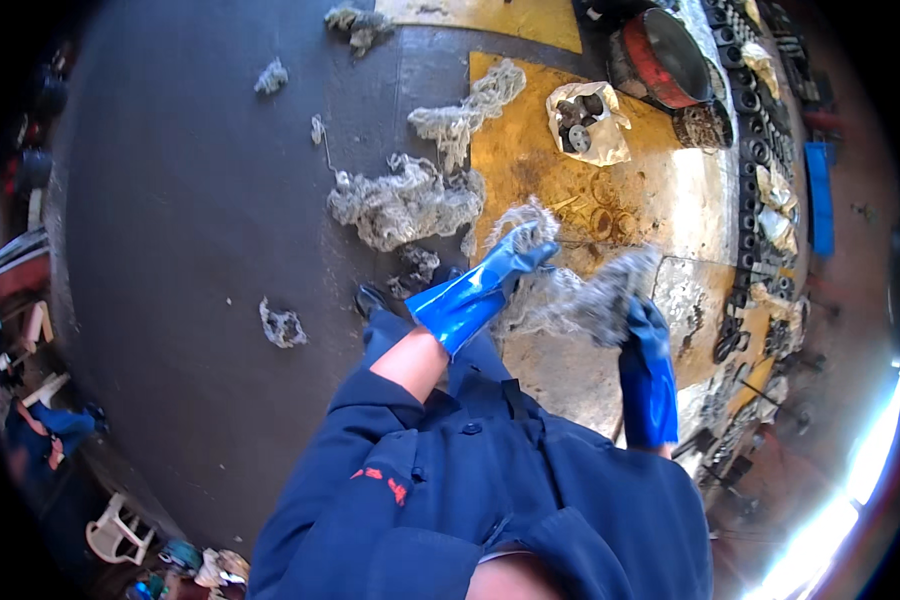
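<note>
Blue rubber gloves cover both hands. My left hand [526,252] is closed on a tuft of grey cotton waste [526,218], which sticks out past the fingers. To the right, my right hand [650,328] is closed on a larger wad of grey cotton waste [620,290], smeared by motion. Loose strands [548,305] of it stretch between the two hands, over the worn yellow sheet. A big heap of the same fibre [405,205] lies on the dark floor just beyond my left hand, and a longer clump [470,112] straddles the sheet's edge.
A paper bag of dark round metal parts [582,125] sits on the yellow sheet [530,110]. Beyond it stands a red and black drum [667,58]. Rows of metal parts [755,150] line the right side. Smaller scraps [282,325] dot the dark floor [190,250]; a white plastic chair [120,530] stands lower left.
</note>
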`<state>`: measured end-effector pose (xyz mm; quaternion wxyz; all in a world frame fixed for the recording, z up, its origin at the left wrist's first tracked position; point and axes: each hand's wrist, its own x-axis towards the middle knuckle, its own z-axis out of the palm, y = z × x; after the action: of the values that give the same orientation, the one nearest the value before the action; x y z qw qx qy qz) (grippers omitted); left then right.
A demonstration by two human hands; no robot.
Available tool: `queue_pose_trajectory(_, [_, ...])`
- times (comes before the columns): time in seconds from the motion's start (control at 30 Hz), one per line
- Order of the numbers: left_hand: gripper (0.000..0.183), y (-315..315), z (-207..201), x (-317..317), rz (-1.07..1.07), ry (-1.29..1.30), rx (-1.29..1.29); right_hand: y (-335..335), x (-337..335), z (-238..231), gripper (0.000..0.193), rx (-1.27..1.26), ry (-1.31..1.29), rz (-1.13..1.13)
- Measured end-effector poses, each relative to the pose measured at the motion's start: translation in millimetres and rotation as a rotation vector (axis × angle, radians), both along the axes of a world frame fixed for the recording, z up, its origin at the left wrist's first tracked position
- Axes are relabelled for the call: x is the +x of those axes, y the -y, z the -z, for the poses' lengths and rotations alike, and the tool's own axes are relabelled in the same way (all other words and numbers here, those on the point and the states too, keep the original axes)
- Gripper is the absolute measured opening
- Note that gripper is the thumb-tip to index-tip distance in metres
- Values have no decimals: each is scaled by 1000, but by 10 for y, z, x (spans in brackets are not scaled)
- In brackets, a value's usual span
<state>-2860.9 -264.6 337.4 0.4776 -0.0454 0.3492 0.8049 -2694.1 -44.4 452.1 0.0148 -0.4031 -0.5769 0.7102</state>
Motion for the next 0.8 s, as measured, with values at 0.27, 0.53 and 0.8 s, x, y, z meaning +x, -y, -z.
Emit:
queue_pose_trajectory(0.27, [47,877,-1207,-481,227,-261,-138,1654,-1173,-546,37,342,-166,-766])
queue_pose_trajectory(0.53, [42,1813,-2289,-451,187,-713,-653,749,-1378,-976,55,-23,-370,-615])
queue_pose_trajectory(0.8, [51,1848,-3593,312,-136,-776,-452,960,-2290,-1226,63,-567,-832,-1038])
